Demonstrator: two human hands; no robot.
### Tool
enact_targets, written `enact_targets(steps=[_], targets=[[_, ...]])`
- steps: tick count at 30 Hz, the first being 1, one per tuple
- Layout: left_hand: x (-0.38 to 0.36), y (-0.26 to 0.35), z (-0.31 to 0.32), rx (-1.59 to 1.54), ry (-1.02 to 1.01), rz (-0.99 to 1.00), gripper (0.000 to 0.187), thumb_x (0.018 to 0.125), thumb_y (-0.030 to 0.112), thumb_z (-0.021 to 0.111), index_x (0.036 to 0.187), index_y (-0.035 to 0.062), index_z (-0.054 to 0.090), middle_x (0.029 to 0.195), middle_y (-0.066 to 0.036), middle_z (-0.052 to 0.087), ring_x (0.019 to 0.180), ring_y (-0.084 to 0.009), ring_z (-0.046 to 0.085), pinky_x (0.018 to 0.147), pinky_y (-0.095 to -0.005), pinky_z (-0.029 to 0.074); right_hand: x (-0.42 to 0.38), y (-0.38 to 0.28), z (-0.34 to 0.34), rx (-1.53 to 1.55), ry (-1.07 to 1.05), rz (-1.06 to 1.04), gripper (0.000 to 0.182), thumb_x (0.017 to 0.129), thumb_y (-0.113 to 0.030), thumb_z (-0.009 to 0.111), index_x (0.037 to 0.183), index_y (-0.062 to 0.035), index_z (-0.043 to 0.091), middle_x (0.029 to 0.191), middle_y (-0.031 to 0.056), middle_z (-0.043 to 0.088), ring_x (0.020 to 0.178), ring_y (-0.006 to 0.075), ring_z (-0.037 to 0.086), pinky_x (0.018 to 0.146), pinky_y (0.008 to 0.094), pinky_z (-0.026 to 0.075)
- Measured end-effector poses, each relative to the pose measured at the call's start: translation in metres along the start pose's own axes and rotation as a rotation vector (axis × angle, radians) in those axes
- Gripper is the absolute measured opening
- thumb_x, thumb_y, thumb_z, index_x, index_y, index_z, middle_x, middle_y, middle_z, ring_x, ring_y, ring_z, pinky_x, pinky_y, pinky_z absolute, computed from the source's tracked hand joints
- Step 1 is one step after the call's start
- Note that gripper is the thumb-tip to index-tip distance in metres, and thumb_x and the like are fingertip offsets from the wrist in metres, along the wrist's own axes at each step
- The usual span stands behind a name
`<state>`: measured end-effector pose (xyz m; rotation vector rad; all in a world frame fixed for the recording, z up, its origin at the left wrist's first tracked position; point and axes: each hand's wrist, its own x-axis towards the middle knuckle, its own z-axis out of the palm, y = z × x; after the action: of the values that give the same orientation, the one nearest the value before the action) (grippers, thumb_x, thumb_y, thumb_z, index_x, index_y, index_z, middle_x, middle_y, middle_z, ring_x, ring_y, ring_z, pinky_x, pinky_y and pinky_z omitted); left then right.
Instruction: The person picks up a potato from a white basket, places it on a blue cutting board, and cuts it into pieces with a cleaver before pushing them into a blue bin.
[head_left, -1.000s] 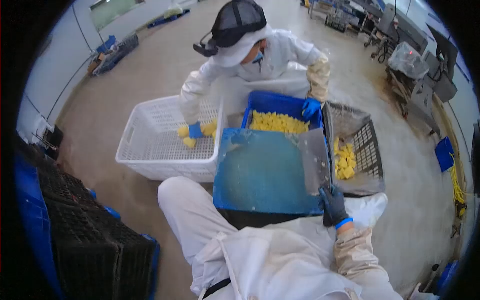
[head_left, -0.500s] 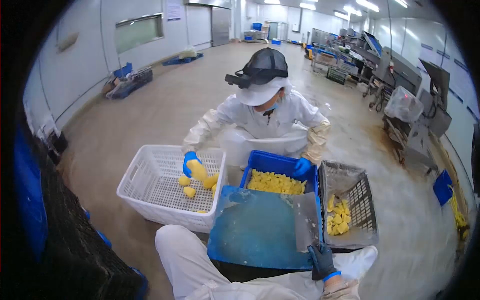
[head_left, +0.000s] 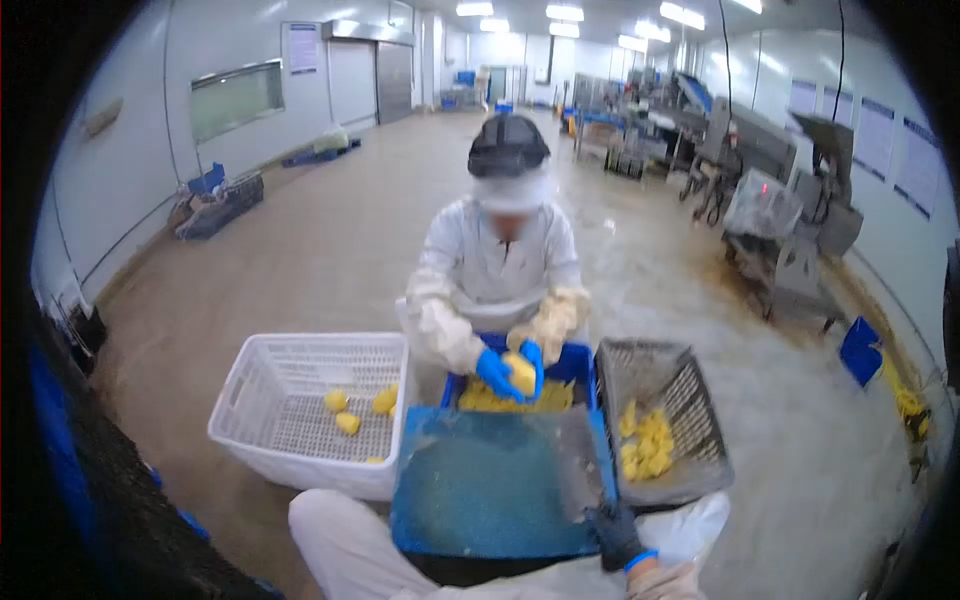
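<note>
My right hand (head_left: 616, 536), in a dark glove, is closed at the near right corner of a blue cutting board (head_left: 480, 490). Its fingers wrap the handle end of a wide-bladed cleaver (head_left: 583, 455), whose grey blade lies flat along the board's right side. My left hand is out of view. Beyond the board, a co-worker's blue-gloved hands (head_left: 497, 374) hold a peeled yellow potato (head_left: 520, 374) above a blue crate (head_left: 450, 388) with cut yellow pieces (head_left: 485, 398) inside.
A white basket (head_left: 300, 480) with a few potatoes (head_left: 347, 424) stands left of the board. On the right, a dark crate (head_left: 708, 420) holds yellow chunks (head_left: 648, 445). A crouching co-worker (head_left: 495, 250) faces me. Machinery (head_left: 790, 235) stands farther right.
The co-worker has brought a potato from the white basket to above the blue crate, both hands now on it. My view has tilted up; my right hand keeps its hold on the cleaver.
</note>
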<state>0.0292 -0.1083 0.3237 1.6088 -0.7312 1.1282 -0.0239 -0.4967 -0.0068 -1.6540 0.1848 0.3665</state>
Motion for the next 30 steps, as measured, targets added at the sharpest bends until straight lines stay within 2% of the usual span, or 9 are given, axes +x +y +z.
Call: enact_targets(steps=[1,2,6,8,16,20,25,27,30], targets=[[-0.001,0.007,-0.004,0.039,0.015,0.014,0.050,0.084,0.023,0.052,0.130,0.0067,0.042,0.128,-0.013,0.046,0.117,-0.0294,0.045,0.102,-0.0455,0.032,0.016,0.029,-0.008,-0.208,0.056,-0.198,0.018,0.082,-0.016,0.066,0.079,-0.0085,0.050,0.061,0.0004,0.051,0.050,0.0111,0.049,0.044,0.0282,0.041],[-0.008,0.013,-0.007,0.076,0.016,0.003,0.049,0.084,0.023,0.053,0.129,0.0064,0.042,0.127,-0.014,0.046,0.117,-0.0296,0.045,0.102,-0.0455,0.032,-0.004,-0.003,-0.001,-0.054,0.004,-0.030,0.020,0.083,-0.018,0.065,0.075,-0.0082,0.050,0.060,0.0003,0.051,0.050,0.0114,0.049,0.045,0.0285,0.041],[-0.030,0.027,0.008,0.163,-0.051,-0.040,0.048,0.084,0.019,0.053,0.128,0.0052,0.043,0.125,-0.015,0.048,0.115,-0.0305,0.047,0.100,-0.0455,0.034,-0.013,-0.020,-0.002,-0.100,-0.003,-0.077,0.018,0.082,-0.017,0.066,0.077,-0.0049,0.054,0.067,-0.0012,0.051,0.060,0.0083,0.047,0.052,0.0261,0.041],[-0.047,0.045,0.005,0.227,-0.149,-0.094,0.047,0.083,0.018,0.053,0.128,0.0046,0.044,0.124,-0.016,0.048,0.114,-0.0309,0.047,0.100,-0.0455,0.034,-0.003,0.007,-0.002,0.192,0.073,-0.047,0.018,0.082,-0.018,0.065,0.075,-0.0065,0.053,0.065,-0.0020,0.049,0.058,0.0085,0.046,0.050,0.0255,0.039],[-0.093,0.100,-0.022,0.627,-0.380,-0.151,0.045,0.083,0.011,0.055,0.126,0.0021,0.046,0.120,-0.018,0.052,0.111,-0.0327,0.050,0.097,-0.0454,0.037,0.027,0.031,-0.015,0.281,0.368,-0.301,0.017,0.085,-0.016,0.062,0.074,-0.0089,0.050,0.057,0.0019,0.053,0.042,0.0112,0.048,0.038,0.0256,0.040],[-0.121,0.117,-0.014,0.790,-0.452,-0.156,0.044,0.082,0.008,0.055,0.125,0.0009,0.047,0.118,-0.020,0.053,0.110,-0.0335,0.051,0.096,-0.0453,0.038,-0.004,-0.016,-0.022,0.448,0.422,-0.085,0.018,0.084,-0.015,0.064,0.076,-0.0063,0.050,0.059,0.0032,0.053,0.048,0.0112,0.049,0.043,0.0278,0.041],[-0.259,-0.010,-0.019,0.801,-0.604,-0.200,0.031,0.085,0.008,0.051,0.115,0.0014,0.054,0.114,-0.019,0.056,0.108,-0.0350,0.051,0.094,-0.0436,0.038,0.016,0.019,-0.034,0.402,0.580,-0.251,0.013,0.085,-0.015,0.061,0.083,-0.0057,0.052,0.055,0.0029,0.053,0.038,0.0129,0.047,0.036,0.0266,0.040],[-0.280,-0.016,-0.006,0.715,-0.520,-0.436,0.032,0.087,0.013,0.049,0.116,0.0010,0.054,0.113,-0.019,0.056,0.108,-0.0356,0.051,0.094,-0.0435,0.038,0.000,-0.005,-0.032,0.459,0.554,-0.193,0.013,0.085,-0.015,0.061,0.084,-0.0056,0.052,0.056,0.0031,0.053,0.039,0.0126,0.048,0.036,0.0267,0.040],[-0.332,-0.043,-0.008,0.703,-0.499,-0.492,0.033,0.087,0.018,0.048,0.115,0.0000,0.054,0.113,-0.020,0.056,0.108,-0.0367,0.051,0.096,-0.0434,0.038,-0.001,-0.018,-0.029,0.525,0.506,-0.131,0.013,0.085,-0.015,0.061,0.085,-0.0052,0.053,0.058,0.0035,0.054,0.041,0.0123,0.049,0.037,0.0267,0.040]])
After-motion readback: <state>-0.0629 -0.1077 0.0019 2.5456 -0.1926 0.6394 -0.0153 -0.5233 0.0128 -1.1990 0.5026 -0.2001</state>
